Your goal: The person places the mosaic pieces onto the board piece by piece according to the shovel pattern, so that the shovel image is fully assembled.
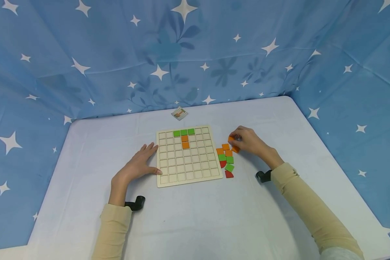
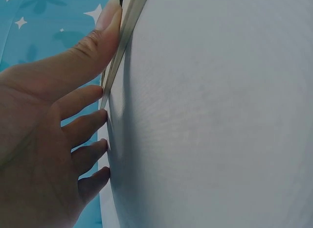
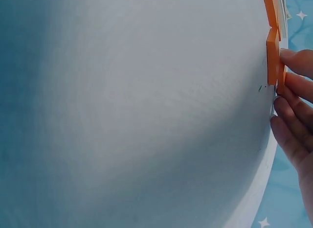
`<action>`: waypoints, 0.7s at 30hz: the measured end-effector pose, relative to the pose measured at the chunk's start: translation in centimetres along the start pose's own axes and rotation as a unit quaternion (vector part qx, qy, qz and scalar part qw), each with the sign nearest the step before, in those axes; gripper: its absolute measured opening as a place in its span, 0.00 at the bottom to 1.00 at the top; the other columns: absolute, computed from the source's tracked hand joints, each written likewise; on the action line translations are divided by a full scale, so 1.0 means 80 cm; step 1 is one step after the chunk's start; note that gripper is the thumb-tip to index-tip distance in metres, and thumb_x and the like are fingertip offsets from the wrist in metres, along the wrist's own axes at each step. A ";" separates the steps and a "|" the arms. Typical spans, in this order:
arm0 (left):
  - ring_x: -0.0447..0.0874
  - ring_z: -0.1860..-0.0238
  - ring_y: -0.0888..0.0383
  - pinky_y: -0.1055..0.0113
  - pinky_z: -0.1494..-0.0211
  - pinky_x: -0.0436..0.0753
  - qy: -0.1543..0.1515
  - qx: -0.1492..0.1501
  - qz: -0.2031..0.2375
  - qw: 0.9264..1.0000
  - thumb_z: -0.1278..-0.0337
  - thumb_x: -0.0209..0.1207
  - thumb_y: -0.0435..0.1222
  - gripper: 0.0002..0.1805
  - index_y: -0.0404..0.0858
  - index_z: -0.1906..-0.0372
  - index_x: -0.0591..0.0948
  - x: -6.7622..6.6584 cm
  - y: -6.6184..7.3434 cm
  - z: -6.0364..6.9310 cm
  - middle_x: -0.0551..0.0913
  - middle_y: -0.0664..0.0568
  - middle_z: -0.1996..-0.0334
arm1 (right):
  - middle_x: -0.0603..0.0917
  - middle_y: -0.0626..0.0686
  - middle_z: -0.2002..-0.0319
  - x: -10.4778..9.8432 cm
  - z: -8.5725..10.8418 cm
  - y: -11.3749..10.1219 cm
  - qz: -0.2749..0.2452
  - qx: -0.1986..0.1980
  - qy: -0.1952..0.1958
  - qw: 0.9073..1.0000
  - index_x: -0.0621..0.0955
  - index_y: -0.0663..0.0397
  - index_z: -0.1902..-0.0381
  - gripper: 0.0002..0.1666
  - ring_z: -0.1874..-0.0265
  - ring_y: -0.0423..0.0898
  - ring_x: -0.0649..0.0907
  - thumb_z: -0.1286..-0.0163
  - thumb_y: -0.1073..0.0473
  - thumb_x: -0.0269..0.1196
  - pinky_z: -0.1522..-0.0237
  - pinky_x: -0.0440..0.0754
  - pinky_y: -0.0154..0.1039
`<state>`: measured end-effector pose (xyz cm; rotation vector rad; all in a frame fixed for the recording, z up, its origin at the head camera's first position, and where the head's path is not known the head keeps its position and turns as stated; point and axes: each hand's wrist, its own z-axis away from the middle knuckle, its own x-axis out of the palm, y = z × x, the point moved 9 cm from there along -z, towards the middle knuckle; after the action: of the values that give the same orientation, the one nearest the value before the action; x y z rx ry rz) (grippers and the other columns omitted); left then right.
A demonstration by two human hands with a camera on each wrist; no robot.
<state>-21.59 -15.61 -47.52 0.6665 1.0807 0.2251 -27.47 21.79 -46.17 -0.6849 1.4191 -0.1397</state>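
A start made, with most of the laying left

The pale, wooden-looking square board (image 1: pixel 189 167), marked out in a grid, lay near the middle of the white-covered table (image 1: pixel 195 216), and only five of its cells were filled. Three green square tiles (image 1: pixel 183 132) sat side by side in the far row, and two orange square tiles (image 1: pixel 185 145) ran toward the near side in line with the middle green one. The other cells in view were bare, so the work looked to be in its early part. Just right of the board lay a loose cluster to draw on: orange squares (image 1: pixel 225 147), green squares (image 1: pixel 229 168) and red quarter-round pieces (image 1: pixel 229 174). A small square card (image 1: pixel 180 113) with a gridded picture lay beyond the far edge, its pattern too small to read.

The left hand (image 1: pixel 138 164) rested at the board's left edge, fingers spread and nearly straight, thumb over the rim toward the near corner, seemingly steadying it. The right hand (image 1: pixel 249 140) angled in over the far end of the cluster, thumb and forefinger pinching an orange square tile (image 1: pixel 231 138); another orange tile (image 1: pixel 235 149) lay just nearer, partly covered by that hand. Both beige sleeves (image 1: pixel 113 231) reached in from the near side
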 end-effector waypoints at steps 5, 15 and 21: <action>0.35 0.17 0.36 0.30 0.20 0.45 -0.002 -0.002 0.000 1.000 0.49 0.76 0.49 0.60 0.37 0.17 0.53 0.001 -0.003 -0.001 0.45 0.40 0.16 | 0.85 0.57 0.57 -0.002 0.000 -0.001 0.005 0.003 0.004 1.000 0.87 0.62 0.50 0.17 0.59 0.52 0.80 0.30 0.56 0.70 0.55 0.84 0.45; 0.35 0.17 0.36 0.31 0.20 0.45 0.002 -0.006 0.003 1.000 0.48 0.76 0.49 0.59 0.38 0.17 0.54 -0.001 -0.002 0.000 0.46 0.41 0.16 | 0.84 0.58 0.55 -0.001 -0.004 -0.007 -0.007 0.003 0.002 1.000 0.87 0.62 0.48 0.18 0.57 0.53 0.80 0.30 0.55 0.70 0.51 0.85 0.47; 0.35 0.17 0.36 0.31 0.20 0.45 0.002 -0.009 0.003 1.000 0.49 0.76 0.48 0.60 0.37 0.17 0.54 -0.001 -0.001 0.000 0.46 0.40 0.16 | 0.84 0.57 0.55 0.001 -0.007 -0.020 -0.011 -0.007 -0.003 1.000 0.86 0.63 0.48 0.21 0.55 0.53 0.80 0.31 0.53 0.71 0.49 0.84 0.48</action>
<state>-21.62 -15.72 -47.55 0.6531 1.0797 0.2416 -27.52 20.31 -45.40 -0.7112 1.4082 -0.1453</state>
